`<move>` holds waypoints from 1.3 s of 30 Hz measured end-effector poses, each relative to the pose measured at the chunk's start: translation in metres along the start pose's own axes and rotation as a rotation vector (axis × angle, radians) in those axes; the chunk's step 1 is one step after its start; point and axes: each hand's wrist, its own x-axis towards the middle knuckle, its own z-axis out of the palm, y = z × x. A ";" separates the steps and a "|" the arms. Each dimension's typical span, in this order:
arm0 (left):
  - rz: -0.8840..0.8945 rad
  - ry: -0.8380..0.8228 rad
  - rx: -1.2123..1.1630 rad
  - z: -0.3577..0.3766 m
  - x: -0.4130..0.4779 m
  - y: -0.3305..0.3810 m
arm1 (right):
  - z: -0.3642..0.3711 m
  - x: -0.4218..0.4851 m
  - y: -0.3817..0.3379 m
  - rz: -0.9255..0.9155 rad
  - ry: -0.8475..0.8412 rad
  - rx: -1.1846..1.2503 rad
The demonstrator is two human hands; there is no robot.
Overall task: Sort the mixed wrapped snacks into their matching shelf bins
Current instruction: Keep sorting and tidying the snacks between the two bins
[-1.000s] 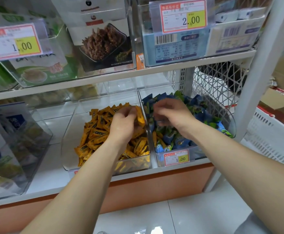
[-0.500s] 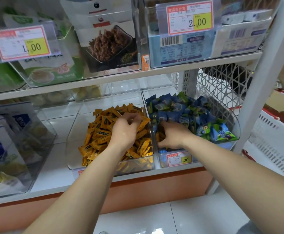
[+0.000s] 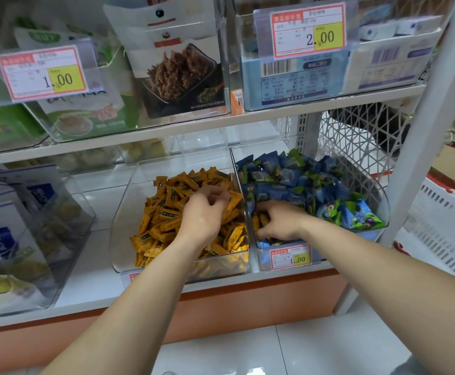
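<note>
Orange bin (image 3: 129, 212) just leftward: curled right hand (image 3: 280, 223) round stray packets (image 3: 261, 220) in blue bin's (image 3: 329, 255) near-left corner; could not tell left hand's (image 3: 204, 215) hold.

Single head-worn wide-angle view, forward and down, close above the lower shelf bins (image 3: 121, 239) (edges perhaps distorted).

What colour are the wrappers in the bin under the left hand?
The wrappers are orange-yellow with dark print; head view.

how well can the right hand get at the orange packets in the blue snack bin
Probably yes: the right hand is inside the open-topped bin, right at the orange packets in its front left corner, with nothing over them.
</note>
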 end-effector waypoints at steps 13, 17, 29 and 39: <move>-0.064 -0.052 -0.183 -0.003 -0.003 0.012 | -0.033 -0.011 0.001 -0.087 0.125 0.323; -0.094 -0.060 -0.294 0.000 -0.003 0.018 | -0.042 -0.014 0.003 -0.051 0.298 0.382; -0.110 -0.135 -0.552 0.003 -0.011 0.042 | -0.046 -0.045 -0.035 -0.230 0.188 1.072; -0.179 -0.217 -0.707 -0.003 -0.022 0.048 | -0.039 -0.047 -0.059 -0.267 0.414 0.829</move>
